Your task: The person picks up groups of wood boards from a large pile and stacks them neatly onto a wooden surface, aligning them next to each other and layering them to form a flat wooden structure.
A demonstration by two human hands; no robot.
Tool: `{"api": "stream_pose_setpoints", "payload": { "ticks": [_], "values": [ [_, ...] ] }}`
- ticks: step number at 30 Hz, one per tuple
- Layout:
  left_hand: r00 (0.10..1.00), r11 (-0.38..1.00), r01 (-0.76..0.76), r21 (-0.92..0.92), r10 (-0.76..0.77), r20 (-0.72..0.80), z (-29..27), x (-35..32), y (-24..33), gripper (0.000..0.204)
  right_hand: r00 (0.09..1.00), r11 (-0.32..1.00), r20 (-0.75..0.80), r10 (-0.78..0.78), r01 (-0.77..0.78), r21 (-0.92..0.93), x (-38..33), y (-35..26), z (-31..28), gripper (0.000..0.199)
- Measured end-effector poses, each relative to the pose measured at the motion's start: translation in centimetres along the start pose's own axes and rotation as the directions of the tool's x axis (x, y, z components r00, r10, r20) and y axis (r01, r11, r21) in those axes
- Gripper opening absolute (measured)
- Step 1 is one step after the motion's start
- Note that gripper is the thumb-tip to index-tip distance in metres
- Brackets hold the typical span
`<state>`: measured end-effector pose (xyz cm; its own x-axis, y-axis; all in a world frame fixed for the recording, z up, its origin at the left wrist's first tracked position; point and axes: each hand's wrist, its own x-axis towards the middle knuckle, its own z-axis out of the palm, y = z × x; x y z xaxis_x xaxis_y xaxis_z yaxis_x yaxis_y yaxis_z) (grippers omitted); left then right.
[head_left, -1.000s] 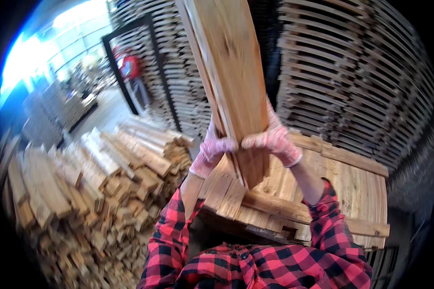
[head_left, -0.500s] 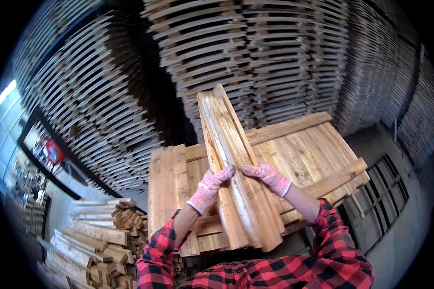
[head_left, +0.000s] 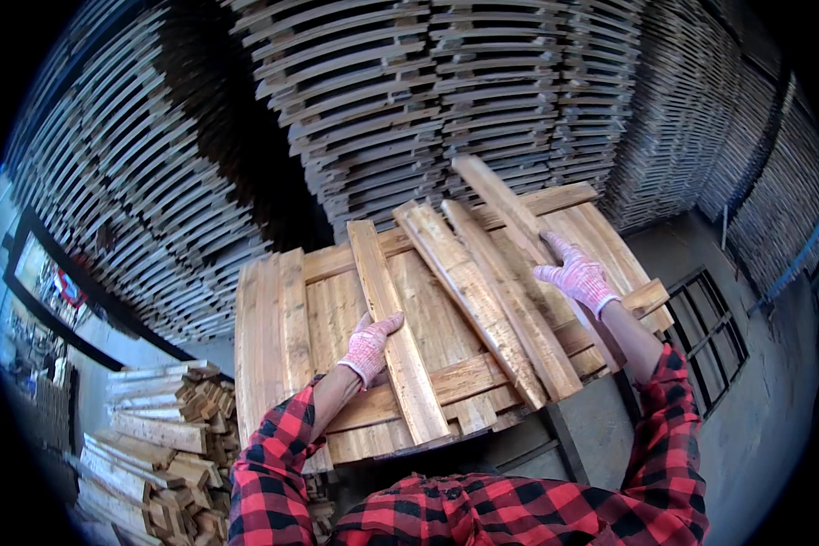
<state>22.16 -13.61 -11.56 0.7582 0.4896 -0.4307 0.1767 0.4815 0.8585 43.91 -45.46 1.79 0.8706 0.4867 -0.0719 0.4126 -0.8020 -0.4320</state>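
Observation:
My left hand [head_left: 369, 350], in a pink-and-white knit glove, grips the left edge of a narrow wooden board [head_left: 393, 318], thumb on top. That board slants across the pile of planks. My right hand [head_left: 581, 276], gloved alike, holds another wooden board [head_left: 499, 196] whose far end reaches past the pile; its fingers lie along the board's right side. Between the hands, two or more loose boards [head_left: 471, 300] lie aslant over the crosspieces, touched by neither hand. Beneath all this is a stack of planks [head_left: 268, 318] laid side by side, with a near crosspiece [head_left: 469, 378] and a far crosspiece [head_left: 555, 198].
Tall stacks of spaced boards [head_left: 364, 91] rise just behind the pile. At the lower left lies a heap of short wood pieces [head_left: 159, 432]. A dark metal frame [head_left: 705, 332] is on the floor to the right.
The bundle of boards held between both hands has come apart and lies spread over the pile. My left hand has moved slightly left and down, my right hand to the right and up.

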Motion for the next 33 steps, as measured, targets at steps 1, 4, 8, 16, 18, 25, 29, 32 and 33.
{"api": "stream_pose_setpoints", "payload": {
  "ticks": [1,4,8,16,18,25,29,32,33],
  "values": [
    [1.0,1.0,-0.013,-0.007,0.013,0.018,-1.1,-0.6,0.4,0.056,1.0,1.0,0.02,-0.004,0.004,0.001,-0.8,-2.0,-0.3,0.086],
    [1.0,0.999,0.0,0.043,0.0,0.011,-3.6,-2.0,1.7,0.068,0.972,0.97,-0.034,-0.232,0.234,0.068,-2.7,-6.2,3.3,0.085],
    [0.913,0.572,-0.156,0.805,0.395,-0.104,-6.6,-4.0,3.7,0.095,0.974,0.982,0.125,-0.186,0.18,0.06,-5.6,-15.0,11.5,0.086],
    [0.727,0.497,0.054,0.866,0.575,-0.375,-31.6,-0.9,7.7,0.085,0.989,0.989,0.084,-0.119,0.111,0.098,-7.9,-23.1,21.8,0.07],
    [0.878,0.621,-0.027,0.783,0.389,-0.278,-34.6,1.2,6.6,0.084,0.984,0.98,0.154,-0.087,0.056,0.193,-9.1,-25.8,21.0,0.069],
    [0.997,0.968,-0.028,0.248,0.044,-0.059,-30.8,-0.5,9.2,0.06,0.975,0.964,-0.023,-0.22,0.214,-0.156,-6.4,-22.8,16.2,0.049],
    [0.998,0.985,0.01,0.174,0.0,-0.057,-29.3,0.2,10.7,0.053,0.93,0.937,-0.366,0.011,-0.137,-0.32,-3.5,-11.0,12.1,0.072],
    [0.989,0.968,0.096,0.233,-0.065,-0.136,-31.1,0.8,10.8,0.053,0.992,0.934,-0.129,0.008,-0.054,-0.353,-4.0,-11.1,10.2,0.092],
    [0.981,0.955,0.144,0.258,-0.103,-0.166,-31.5,0.6,10.9,0.053,0.996,0.955,-0.072,0.057,-0.076,-0.286,-4.2,-11.3,8.9,0.098]
  ]
}}
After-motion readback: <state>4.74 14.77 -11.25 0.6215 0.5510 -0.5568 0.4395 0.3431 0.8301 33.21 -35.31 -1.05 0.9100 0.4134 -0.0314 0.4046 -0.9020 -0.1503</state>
